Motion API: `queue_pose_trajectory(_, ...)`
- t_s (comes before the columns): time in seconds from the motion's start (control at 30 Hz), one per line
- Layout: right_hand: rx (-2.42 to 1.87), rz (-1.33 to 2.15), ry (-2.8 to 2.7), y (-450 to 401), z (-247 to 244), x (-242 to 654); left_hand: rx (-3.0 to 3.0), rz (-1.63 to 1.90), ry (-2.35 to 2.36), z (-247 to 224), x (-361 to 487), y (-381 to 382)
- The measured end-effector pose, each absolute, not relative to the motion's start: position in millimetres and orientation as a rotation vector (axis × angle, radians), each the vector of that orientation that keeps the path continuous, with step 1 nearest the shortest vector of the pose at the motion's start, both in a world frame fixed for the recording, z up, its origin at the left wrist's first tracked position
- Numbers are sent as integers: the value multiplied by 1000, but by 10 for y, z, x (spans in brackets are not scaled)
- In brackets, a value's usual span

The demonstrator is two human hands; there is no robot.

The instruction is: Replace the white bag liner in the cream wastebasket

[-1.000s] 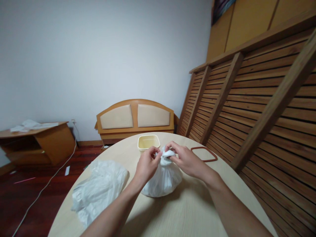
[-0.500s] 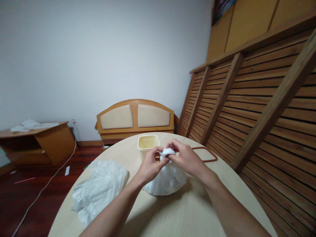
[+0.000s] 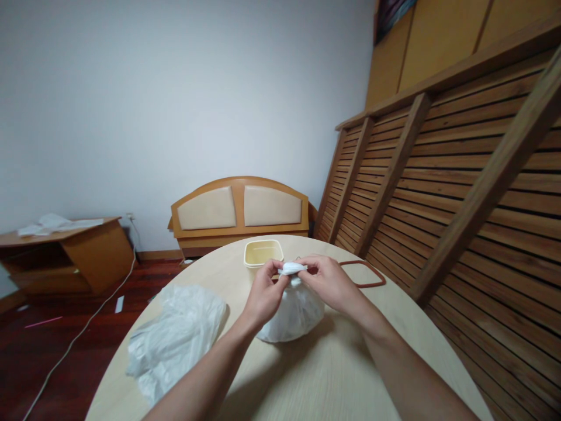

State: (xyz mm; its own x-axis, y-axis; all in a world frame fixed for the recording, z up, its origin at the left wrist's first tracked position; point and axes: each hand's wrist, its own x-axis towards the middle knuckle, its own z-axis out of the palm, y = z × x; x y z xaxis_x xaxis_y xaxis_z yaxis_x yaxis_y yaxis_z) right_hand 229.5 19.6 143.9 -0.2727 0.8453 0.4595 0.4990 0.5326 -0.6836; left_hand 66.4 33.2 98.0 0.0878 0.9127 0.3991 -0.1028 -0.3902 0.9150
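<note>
A full, rounded white plastic bag rests on the round table, its gathered top pulled up into a bunch. My left hand pinches the left side of that bunch between thumb and fingers. From the right, my right hand pinches the other side. What the bag contains cannot be made out. Just behind my left hand stands a pale yellow square tub, open at the top. A brown-red rounded frame lies flat beyond my right hand.
A crumpled white plastic bag lies on the table's left part. Behind the table is a wooden headboard. Slatted wooden panels lean along the right. A low cabinet and a cable are at the left.
The bag's twisted top has been drawn out sideways into a flatter bunch between my fingers. My hands have moved slightly apart, and the bag's body has shifted a little.
</note>
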Motion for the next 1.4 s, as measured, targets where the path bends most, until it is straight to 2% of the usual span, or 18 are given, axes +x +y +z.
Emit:
queue_pose_trajectory(0.17, -1161, 774, -1700, 317, 1311, 2313, 1446, 1453, 793, 973, 665, 347)
queue_pose_trajectory(0.47, -1189, 615, -1870, 266, 1407, 2328, 1537, 1444, 887, 980, 635, 373)
queue_pose_trajectory(0.67, -1104, 709, -1891, 326, 1361, 2326, 1444, 1387, 832, 980, 626, 407)
queue_pose_trajectory(0.77, -1048, 848, -1841, 363, 1340, 2324, 1388, 1396, 808, 1013, 612, 406)
queue_pose_trajectory(0.93, -995, 1278, -1623, 417, 1295, 2350, 1345, 1327, 769, 1057, 592, 397)
queue_pose_trajectory(1.03, -984, 1388, -1479, 426, 1277, 2356, 1365, 1346, 770, 1050, 603, 394)
queue_pose_trajectory(1.3, -980, 1301, -1517, 407, 1348, 2410, 1291, 1330, 632, 1062, 622, 338)
queue_pose_trajectory(1.4, -989, 1159, -1583, 452, 1320, 2449, 1280, 1274, 564, 1084, 620, 311)
